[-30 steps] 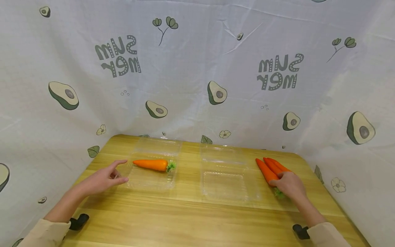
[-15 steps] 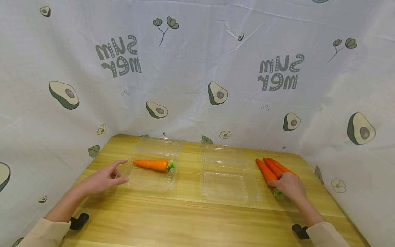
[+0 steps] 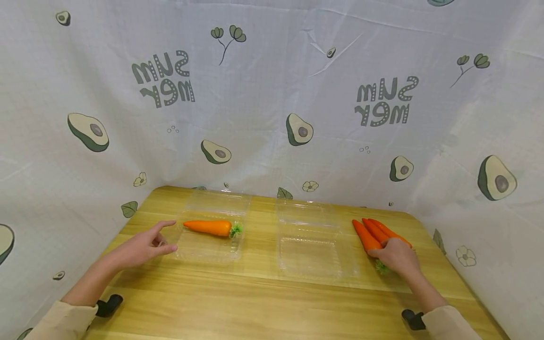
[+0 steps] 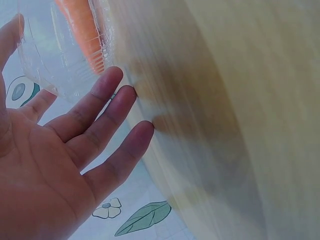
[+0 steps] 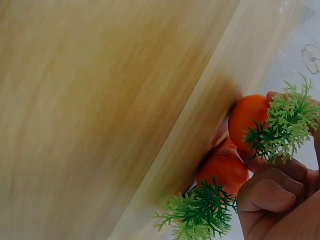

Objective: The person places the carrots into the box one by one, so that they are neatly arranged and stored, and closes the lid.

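In the head view, my left hand (image 3: 140, 245) is at the left side of a clear plastic box (image 3: 208, 252), thumb and index finger spread apart. An orange carrot (image 3: 210, 227) with a leafy green top lies inside that box. On the right, my right hand (image 3: 399, 257) pinches the leftmost (image 3: 365, 236) of three redder carrots between thumb and fingers. Its leafy top (image 5: 287, 122) shows in the right wrist view, beside a second carrot (image 5: 225, 172). The third carrot (image 3: 391, 232) lies to the right, partly behind the hand.
A second clear box (image 3: 310, 255) with its lid folded back stands between the first box and the carrots. Both sit on a wooden table (image 3: 255, 307). A white cloth (image 3: 263, 85) with avocado prints hangs round the back and sides.
My right hand has shifted slightly left along with the leftmost carrot's leafy end, showing more of the rightmost carrot. My left hand has stayed in place.
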Available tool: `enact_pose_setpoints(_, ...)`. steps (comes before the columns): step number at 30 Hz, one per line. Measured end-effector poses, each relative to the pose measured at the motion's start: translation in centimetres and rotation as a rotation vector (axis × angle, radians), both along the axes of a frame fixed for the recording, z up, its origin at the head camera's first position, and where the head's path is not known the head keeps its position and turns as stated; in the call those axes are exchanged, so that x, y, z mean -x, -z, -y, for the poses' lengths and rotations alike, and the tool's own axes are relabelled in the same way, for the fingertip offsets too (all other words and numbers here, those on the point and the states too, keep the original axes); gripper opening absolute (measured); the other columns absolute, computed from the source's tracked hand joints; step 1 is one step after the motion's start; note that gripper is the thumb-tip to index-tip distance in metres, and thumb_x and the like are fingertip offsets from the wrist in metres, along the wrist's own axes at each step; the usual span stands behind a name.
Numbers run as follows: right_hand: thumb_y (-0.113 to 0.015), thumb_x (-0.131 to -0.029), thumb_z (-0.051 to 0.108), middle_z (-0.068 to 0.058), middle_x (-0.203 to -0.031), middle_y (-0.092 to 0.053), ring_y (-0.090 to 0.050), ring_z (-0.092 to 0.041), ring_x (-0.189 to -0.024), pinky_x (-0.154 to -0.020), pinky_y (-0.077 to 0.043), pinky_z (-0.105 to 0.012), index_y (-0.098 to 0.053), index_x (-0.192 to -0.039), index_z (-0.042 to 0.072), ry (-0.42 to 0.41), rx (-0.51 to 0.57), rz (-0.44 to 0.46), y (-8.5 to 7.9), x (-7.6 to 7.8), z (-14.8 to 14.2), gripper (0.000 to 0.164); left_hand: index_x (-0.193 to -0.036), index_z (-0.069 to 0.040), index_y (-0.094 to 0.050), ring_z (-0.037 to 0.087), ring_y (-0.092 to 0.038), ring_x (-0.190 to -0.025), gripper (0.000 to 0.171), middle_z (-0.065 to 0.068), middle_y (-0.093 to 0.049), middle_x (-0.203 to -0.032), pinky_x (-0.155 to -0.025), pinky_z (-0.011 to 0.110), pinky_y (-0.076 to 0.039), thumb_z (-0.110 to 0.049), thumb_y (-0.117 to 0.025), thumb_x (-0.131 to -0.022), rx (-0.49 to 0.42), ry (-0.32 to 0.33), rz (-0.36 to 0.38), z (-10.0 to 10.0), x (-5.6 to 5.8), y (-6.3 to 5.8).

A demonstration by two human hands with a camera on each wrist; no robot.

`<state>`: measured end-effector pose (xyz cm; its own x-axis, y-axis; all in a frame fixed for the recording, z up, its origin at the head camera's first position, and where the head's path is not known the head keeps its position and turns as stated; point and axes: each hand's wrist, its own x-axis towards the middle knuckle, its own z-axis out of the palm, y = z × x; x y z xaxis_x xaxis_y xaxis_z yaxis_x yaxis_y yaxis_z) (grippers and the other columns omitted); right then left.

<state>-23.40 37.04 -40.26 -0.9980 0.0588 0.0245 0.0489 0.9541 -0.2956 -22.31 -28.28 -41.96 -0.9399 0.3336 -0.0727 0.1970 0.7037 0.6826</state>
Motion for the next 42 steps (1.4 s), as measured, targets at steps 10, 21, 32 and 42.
enact_pose_setpoints(10, -0.068, -0.086, 0.034, -0.001, -0.057, -0.053, -0.049, -0.022, -0.057, -0.060, -0.037, -0.034, -0.050, -0.059, 0.011, 0.016, 0.009, 0.004, -0.1, 0.3, 0.0, 0.040, -0.157, -0.008, -0.027, 0.020, -0.060, -0.088, 0.079, 0.003, -0.065, -0.095, -0.066, 0.031, -0.046, -0.040, -0.066, -0.097, 0.004, 0.000, -0.001, 0.0, -0.1, -0.1)
enact_pose_setpoints(21, -0.069, -0.087, 0.038, 0.000, -0.060, -0.043, -0.044, -0.022, -0.062, -0.060, -0.033, -0.033, -0.056, -0.064, 0.009, 0.044, 0.056, 0.043, -0.1, 0.4, -0.1, 0.039, -0.158, -0.008, -0.026, 0.019, -0.061, -0.090, 0.079, 0.002, -0.065, -0.096, -0.068, 0.032, -0.047, -0.040, -0.066, -0.097, 0.007, 0.001, 0.009, -0.1, -0.2, 0.0)
enact_pose_setpoints(32, -0.070, -0.084, 0.037, -0.024, -0.094, -0.067, -0.058, -0.027, -0.077, -0.063, -0.043, -0.034, -0.067, -0.104, -0.012, 0.046, 0.067, 0.041, -1.5, 0.7, 0.1, 0.052, -0.156, -0.007, -0.027, 0.017, -0.060, -0.089, 0.078, 0.003, -0.066, -0.098, -0.070, 0.032, -0.047, -0.039, -0.067, -0.097, -0.007, 0.001, 0.004, -0.4, -0.5, -0.2)
enact_pose_setpoints(42, -0.071, -0.087, 0.038, -0.025, -0.102, -0.068, -0.058, -0.026, -0.079, -0.064, -0.042, -0.032, -0.065, -0.114, -0.014, 0.002, 0.062, 0.044, -3.1, 0.7, 1.6, 0.060, -0.157, -0.008, -0.027, 0.017, -0.059, -0.088, 0.078, 0.003, -0.066, -0.099, -0.069, 0.032, -0.046, -0.038, -0.067, -0.097, -0.009, 0.000, 0.005, -0.4, -0.5, -0.3)
